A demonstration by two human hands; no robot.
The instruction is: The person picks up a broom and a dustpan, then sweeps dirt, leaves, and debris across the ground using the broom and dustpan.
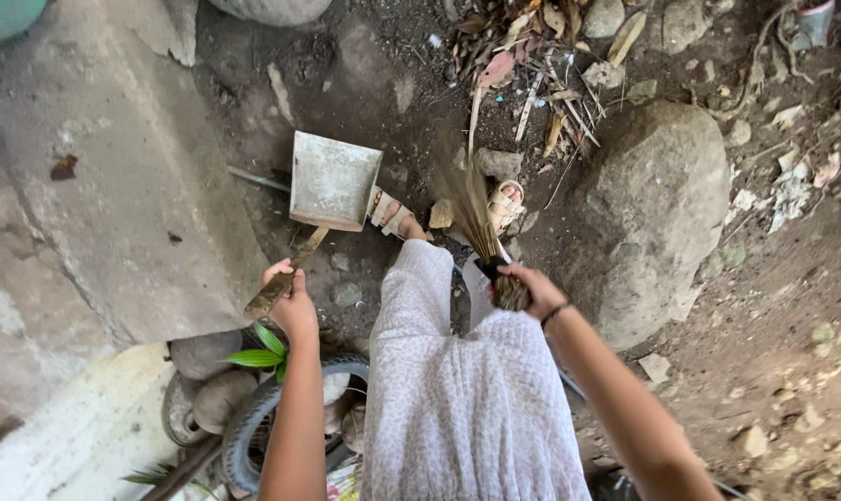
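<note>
Head view, looking straight down: left hand [291,295] closed around the wooden handle of a metal dustpan [333,181], pan end tilted down toward the dirt just ahead of the hand, handle end poking out below the fist. Right hand [532,289] closed on the bound grip of a bundle broom [473,219], bristles fanning forward and blurred, tips hard to make out against the soil; a dark band around that wrist. Between the two hands, a pale patterned skirt [458,380] covering the legs, only sandalled feet [506,204] showing beyond its hem, one partly hidden behind the bristles. Ahead of the right hand, a heap of dry leaves and sticks [532,65], its upper part cut off at the frame edge. Just right of the right hand, a large grey boulder [662,195]. Left of the left hand, a concrete slab [114,204] running out of view. Below the left hand, a small green plant [261,351], rounded stones and an old tyre [253,422], the tyre half hidden by the forearm and skirt. Thin dark rod beside the pan's left edge, mostly covered, kind unclear. Top left corner, a sliver of something teal, too cropped to identify. Both elbows cut off at the bottom edge.
</note>
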